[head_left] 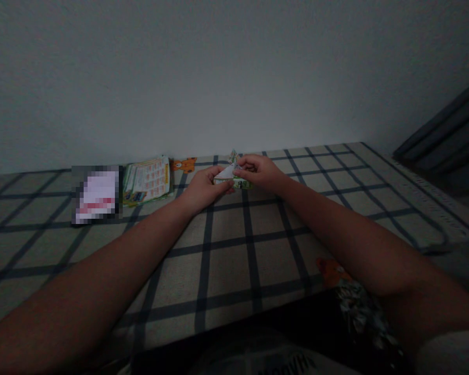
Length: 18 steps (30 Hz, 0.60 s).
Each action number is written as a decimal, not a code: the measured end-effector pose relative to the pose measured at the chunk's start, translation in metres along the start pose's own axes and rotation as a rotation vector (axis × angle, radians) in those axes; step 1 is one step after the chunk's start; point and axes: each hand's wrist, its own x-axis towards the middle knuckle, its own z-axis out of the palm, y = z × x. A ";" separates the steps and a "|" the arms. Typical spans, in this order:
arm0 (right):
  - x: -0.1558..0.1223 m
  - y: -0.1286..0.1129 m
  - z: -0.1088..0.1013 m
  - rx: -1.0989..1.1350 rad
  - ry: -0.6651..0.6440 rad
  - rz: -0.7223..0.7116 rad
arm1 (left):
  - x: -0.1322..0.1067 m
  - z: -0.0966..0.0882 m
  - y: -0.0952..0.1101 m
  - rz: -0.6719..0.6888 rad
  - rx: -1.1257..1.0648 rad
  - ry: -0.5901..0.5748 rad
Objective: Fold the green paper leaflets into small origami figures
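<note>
We pinch a folded paper (225,172) with both our left hand (201,189) and right hand (262,171). Leaflets (151,177) lie on the cloth (230,271) to our left.

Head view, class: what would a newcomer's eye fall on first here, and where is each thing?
Probably the bright, pixelated object on the left of the checked cloth, with printed sheets piled just to its right. Next, two bare forearms lead to the middle, where the left hand and right hand hold a folded paper.
</note>
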 end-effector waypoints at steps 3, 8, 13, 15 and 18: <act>0.000 -0.001 0.000 -0.012 -0.003 -0.008 | 0.000 0.001 -0.001 0.001 -0.038 0.008; -0.001 -0.001 -0.001 -0.047 0.008 -0.020 | -0.001 0.000 -0.005 0.003 -0.034 0.008; -0.001 0.000 0.000 -0.064 0.037 -0.020 | 0.001 0.000 -0.007 -0.020 -0.103 0.045; 0.000 0.000 0.000 -0.033 0.061 -0.030 | 0.004 0.001 -0.009 -0.029 -0.196 0.096; 0.000 -0.001 0.000 0.014 0.105 -0.007 | 0.007 0.002 -0.012 -0.023 -0.294 0.116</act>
